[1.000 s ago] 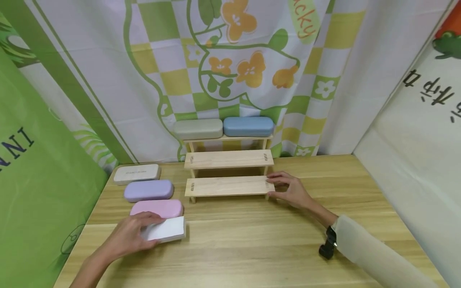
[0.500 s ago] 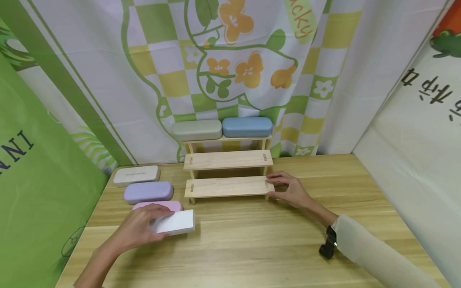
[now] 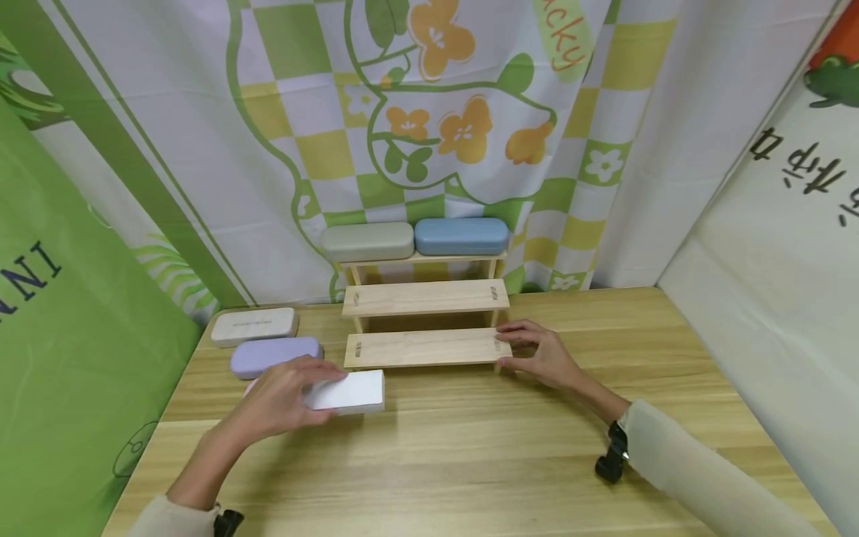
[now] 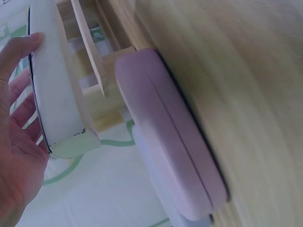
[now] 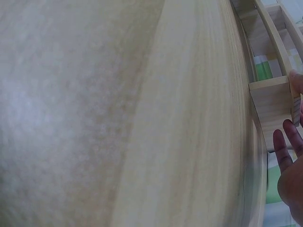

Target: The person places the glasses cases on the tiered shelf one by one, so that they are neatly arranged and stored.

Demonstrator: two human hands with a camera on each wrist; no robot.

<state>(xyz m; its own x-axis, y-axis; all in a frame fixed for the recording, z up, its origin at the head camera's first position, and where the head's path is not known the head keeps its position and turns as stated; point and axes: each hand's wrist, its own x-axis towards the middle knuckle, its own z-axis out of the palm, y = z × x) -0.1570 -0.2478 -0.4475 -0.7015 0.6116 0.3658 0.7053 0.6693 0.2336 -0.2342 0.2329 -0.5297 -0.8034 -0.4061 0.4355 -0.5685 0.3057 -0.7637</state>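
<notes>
My left hand (image 3: 285,397) grips a white rectangular glasses case (image 3: 352,392) by its left end, thumb on the near side and fingers on the far side. In the left wrist view the white case (image 4: 57,85) is raised above the table, its end corner scuffed. A pink glasses case (image 4: 165,137) lies on the table beside it, mostly hidden behind the hand in the head view. My right hand (image 3: 545,356) pinches the right end of the lowest board of a three-step wooden display stand (image 3: 429,347); the right wrist view catches the fingers (image 5: 281,146) by that board's end.
On the stand's top step sit a grey-green glasses case (image 3: 367,241) and a blue one. A lilac case (image 3: 271,355) and an off-white case (image 3: 255,327) lie on the wooden table (image 3: 470,462) at the left. A patterned curtain (image 3: 463,142) hangs behind.
The left hand has carried the white case to the right and toward the stand, passing in front of the pink case and covering it. The right hand has stayed on the stand.
</notes>
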